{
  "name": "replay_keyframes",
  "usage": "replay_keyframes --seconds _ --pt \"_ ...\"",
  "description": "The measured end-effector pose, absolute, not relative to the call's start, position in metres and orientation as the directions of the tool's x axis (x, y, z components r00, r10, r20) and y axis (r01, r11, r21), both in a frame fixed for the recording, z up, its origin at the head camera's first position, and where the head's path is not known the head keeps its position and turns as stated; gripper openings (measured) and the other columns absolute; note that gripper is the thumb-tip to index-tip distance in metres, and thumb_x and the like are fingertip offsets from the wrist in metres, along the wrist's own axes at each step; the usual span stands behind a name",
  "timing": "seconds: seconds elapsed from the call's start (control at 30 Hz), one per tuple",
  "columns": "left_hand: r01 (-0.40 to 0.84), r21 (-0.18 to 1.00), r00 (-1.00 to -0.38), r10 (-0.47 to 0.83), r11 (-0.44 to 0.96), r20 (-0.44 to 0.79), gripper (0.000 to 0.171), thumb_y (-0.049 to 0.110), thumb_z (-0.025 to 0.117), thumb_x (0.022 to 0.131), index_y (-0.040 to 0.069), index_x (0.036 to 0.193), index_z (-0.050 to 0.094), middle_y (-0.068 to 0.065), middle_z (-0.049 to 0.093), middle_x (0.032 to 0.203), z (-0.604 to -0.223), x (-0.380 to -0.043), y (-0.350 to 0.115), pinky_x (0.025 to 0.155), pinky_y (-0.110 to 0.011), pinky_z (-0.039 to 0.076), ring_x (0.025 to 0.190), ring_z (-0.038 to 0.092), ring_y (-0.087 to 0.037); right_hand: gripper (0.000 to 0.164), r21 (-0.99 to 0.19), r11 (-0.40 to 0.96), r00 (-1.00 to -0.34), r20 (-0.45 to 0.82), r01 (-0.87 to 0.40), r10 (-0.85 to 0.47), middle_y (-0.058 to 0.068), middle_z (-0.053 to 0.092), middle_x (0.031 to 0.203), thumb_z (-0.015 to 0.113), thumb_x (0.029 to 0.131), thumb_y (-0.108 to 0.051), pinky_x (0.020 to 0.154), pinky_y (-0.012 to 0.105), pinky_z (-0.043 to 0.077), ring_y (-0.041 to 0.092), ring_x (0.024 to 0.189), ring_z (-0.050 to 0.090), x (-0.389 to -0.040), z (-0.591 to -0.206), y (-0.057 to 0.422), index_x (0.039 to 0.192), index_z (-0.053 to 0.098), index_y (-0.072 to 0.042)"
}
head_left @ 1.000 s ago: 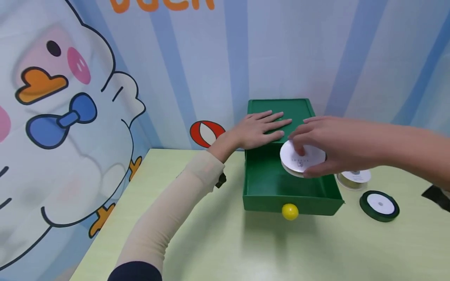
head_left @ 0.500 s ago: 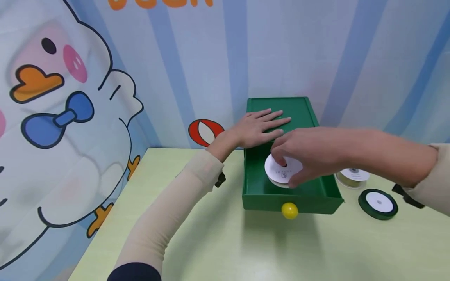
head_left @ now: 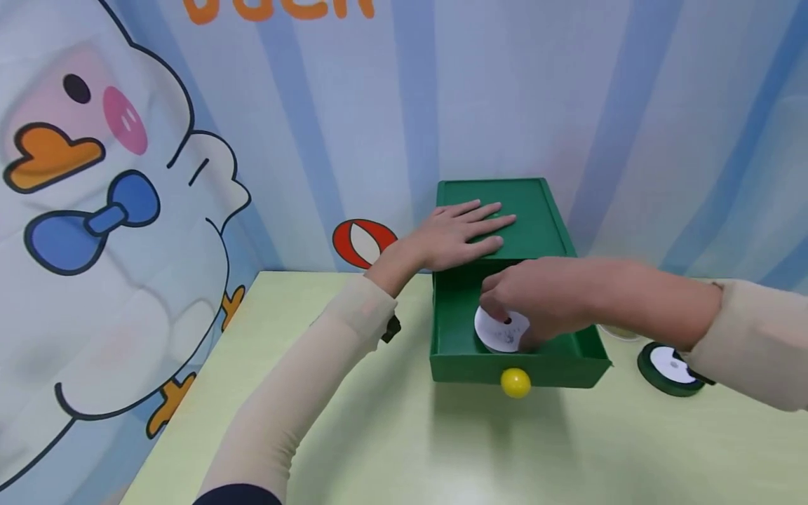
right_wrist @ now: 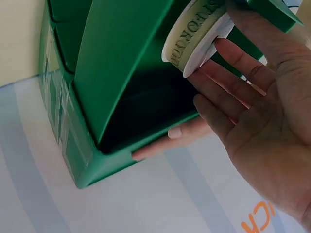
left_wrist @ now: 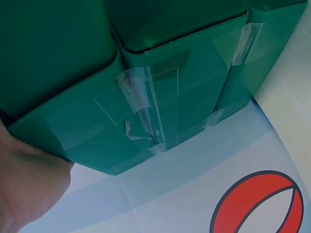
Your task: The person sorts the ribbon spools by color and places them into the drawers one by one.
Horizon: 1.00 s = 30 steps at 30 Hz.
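Note:
A green drawer box [head_left: 536, 210] stands against the backdrop with its top drawer [head_left: 454, 337] pulled out; a yellow ball knob [head_left: 515, 383] is on the drawer's front. My left hand [head_left: 457, 235] lies flat on the box top, fingers spread. Inside the drawer, my right hand [head_left: 536, 301] holds a ribbon spool [head_left: 499, 330] with white faces between thumb and fingers. In the right wrist view, the spool [right_wrist: 197, 34] shows cream ribbon with dark lettering. Whether the spool touches the drawer floor I cannot tell.
On the table right of the box lies a dark green ribbon roll [head_left: 669, 372] with a white centre, partly behind the right sleeve. Another spool [head_left: 621, 332] is mostly hidden by the right forearm. Clear tape [left_wrist: 138, 97] joins the stacked box sections along the side.
My right hand has moved left and down with the spool, from above the drawer into it. The left hand stays on the box top. The head view has shifted slightly.

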<state>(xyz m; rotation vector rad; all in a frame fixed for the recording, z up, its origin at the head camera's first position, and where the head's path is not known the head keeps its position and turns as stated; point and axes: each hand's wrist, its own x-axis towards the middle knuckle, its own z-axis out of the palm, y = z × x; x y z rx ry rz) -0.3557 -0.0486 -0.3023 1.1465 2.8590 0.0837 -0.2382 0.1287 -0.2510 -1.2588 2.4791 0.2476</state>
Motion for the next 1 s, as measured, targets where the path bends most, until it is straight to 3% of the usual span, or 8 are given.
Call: replay_keyframes --seconds 0.33,1.0 --pt "0.698 0.068 -0.713 0.701 0.713 -0.025 0.061 0.057 0.029 0.113 0.041 0.171 0.016 0.010 0.008 0.179 -0.299 -0.356 -0.049 0.132 -0.050 0.010 0.166 0.005 -0.022 0.024 0.007 0.563 -0.520 -0.391 -0.827 -0.759 0.000 0.066 0.116 0.089 0.089 -0.023 0.085 0.040 0.062 0.019 0.092 0.064 -0.236 -0.258 0.126 0.106 0.072 -0.021" --pt "0.683 0.073 -0.726 0.687 0.726 -0.034 0.061 0.058 0.029 0.113 0.042 0.170 0.015 0.011 0.008 0.179 -0.303 -0.354 -0.051 0.132 -0.051 0.011 0.166 0.005 -0.021 0.036 0.091 0.499 -0.499 -0.326 -0.862 -0.803 -0.001 0.070 0.111 0.087 0.090 -0.022 0.084 0.038 0.064 0.019 0.092 0.072 -0.228 -0.271 0.124 0.124 0.074 -0.016"
